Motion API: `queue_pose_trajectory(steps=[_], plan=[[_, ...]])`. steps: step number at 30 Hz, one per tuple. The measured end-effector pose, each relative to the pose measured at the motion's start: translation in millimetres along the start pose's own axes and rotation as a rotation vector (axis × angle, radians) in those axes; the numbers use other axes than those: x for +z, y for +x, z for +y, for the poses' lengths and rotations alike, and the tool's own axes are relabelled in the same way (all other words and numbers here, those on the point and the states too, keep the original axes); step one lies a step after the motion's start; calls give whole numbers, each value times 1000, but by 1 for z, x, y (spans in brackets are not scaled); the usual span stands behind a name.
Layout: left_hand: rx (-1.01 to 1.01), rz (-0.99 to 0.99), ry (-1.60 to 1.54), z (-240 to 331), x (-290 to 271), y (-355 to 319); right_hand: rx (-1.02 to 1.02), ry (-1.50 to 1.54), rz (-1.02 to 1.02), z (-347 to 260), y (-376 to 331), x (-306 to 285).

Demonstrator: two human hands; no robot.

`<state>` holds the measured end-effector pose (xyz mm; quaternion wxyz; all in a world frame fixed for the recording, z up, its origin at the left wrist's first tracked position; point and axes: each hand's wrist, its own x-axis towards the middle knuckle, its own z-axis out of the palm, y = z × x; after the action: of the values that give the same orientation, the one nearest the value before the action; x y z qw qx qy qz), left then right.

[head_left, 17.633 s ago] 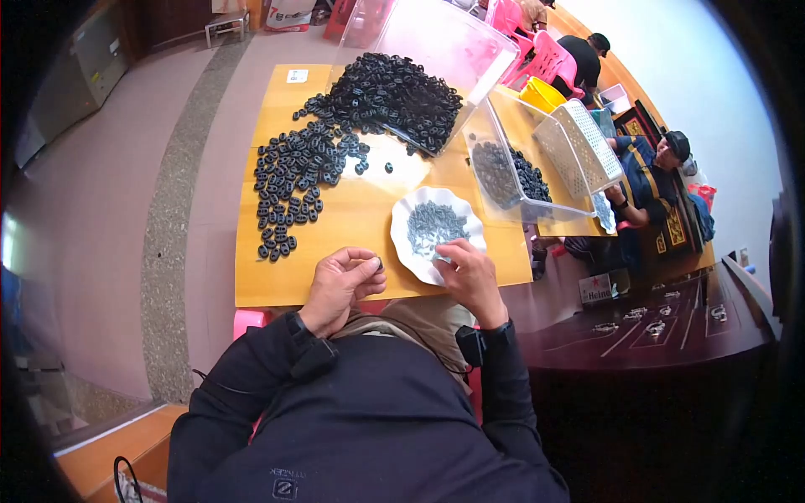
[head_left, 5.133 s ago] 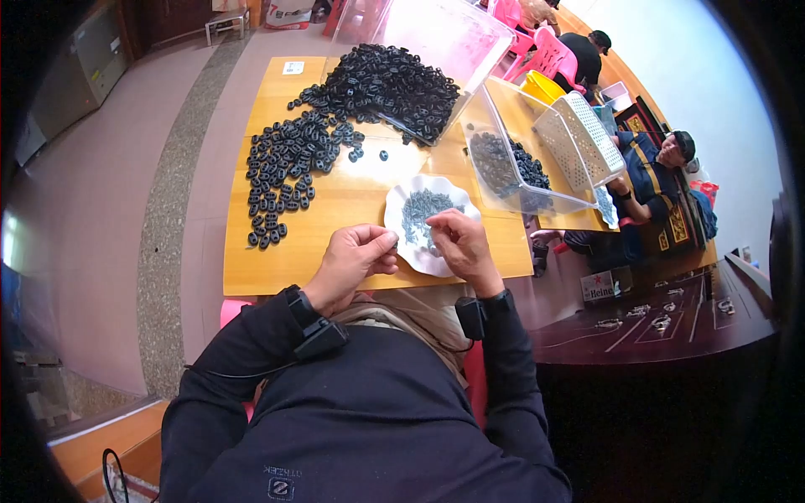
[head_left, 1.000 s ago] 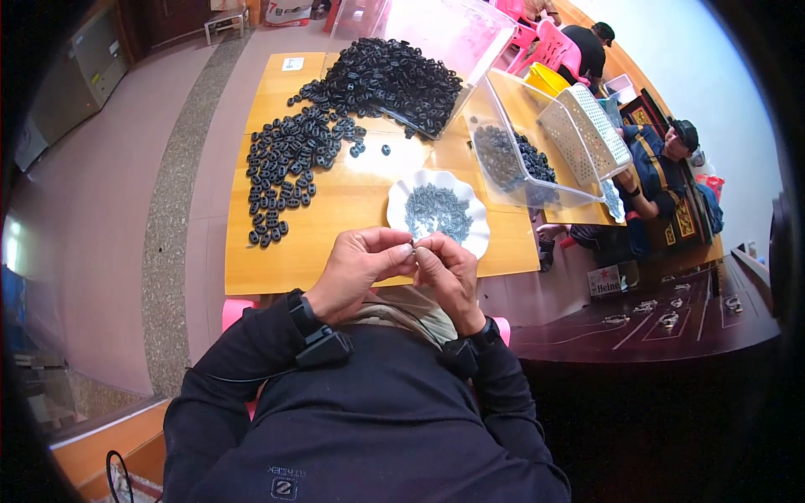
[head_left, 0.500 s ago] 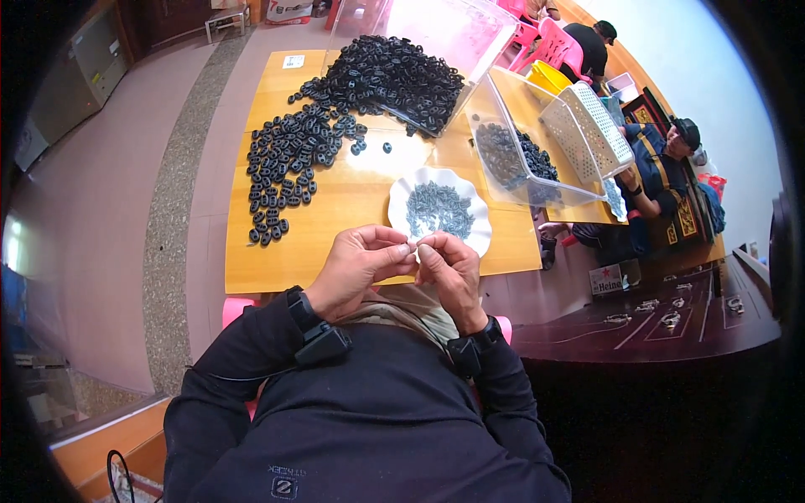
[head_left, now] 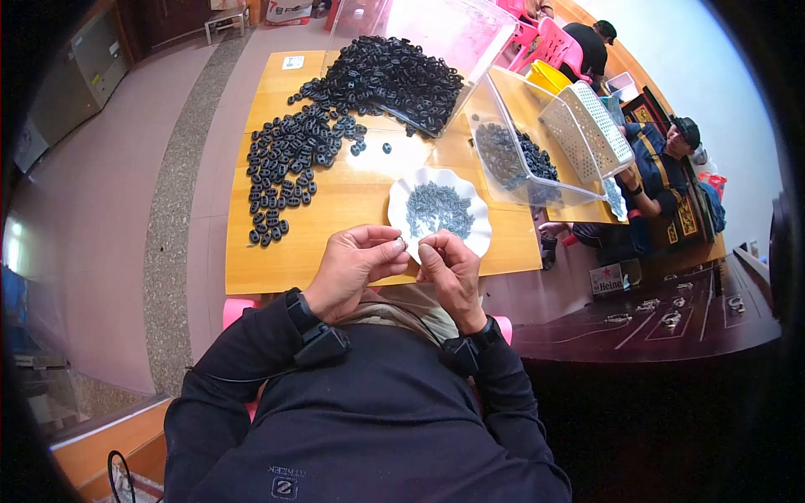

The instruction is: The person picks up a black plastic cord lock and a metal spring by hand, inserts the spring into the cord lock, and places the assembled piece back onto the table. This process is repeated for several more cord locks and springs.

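My left hand (head_left: pixel 358 267) is closed in a pinch, thumb against forefinger. A tiny dark piece shows at its fingertips, too small to name. To its right, a small gap away, my right hand (head_left: pixel 453 272) also has thumb and forefinger pressed together; what they hold, if anything, is hidden. Both hands are over the table's near edge. Just beyond them stands a white wavy-rimmed plate (head_left: pixel 480 228) bearing a heap of small grey pieces (head_left: pixel 439 210). Black oval pieces with two holes (head_left: pixel 289 159) lie loose across the left of the table.
A larger heap of black pieces (head_left: pixel 390 75) spills from a tipped clear bin (head_left: pixel 470 29) at the back of the wooden table (head_left: pixel 335 222). Another clear bin (head_left: pixel 503 180) and a white perforated basket (head_left: pixel 587 126) stand right. Beyond them sits a person (head_left: pixel 658 168).
My hands have come slightly apart: the left fingertips moved a little left, away from the right ones. The right hand has hardly moved.
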<state>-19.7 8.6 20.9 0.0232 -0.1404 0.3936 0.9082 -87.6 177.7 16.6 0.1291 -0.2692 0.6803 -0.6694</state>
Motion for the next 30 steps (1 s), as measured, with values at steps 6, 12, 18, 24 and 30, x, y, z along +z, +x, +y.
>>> queue_pose_trajectory(steps=[6,12,18,24,30], plan=[[-17,-26,-21,-2,-3,1,14,-15,-9,0,0,0],[-16,-39,-19,-3,-3,1,18,-16,-16,0,0,0],[-32,-58,-30,-3,-3,-1,17,-38,-23,-1,0,1],[-44,-60,-37,-1,-1,-2,-8,-88,-41,1,0,0],[-69,-53,-36,-2,-2,0,-23,-88,-51,-1,1,1]])
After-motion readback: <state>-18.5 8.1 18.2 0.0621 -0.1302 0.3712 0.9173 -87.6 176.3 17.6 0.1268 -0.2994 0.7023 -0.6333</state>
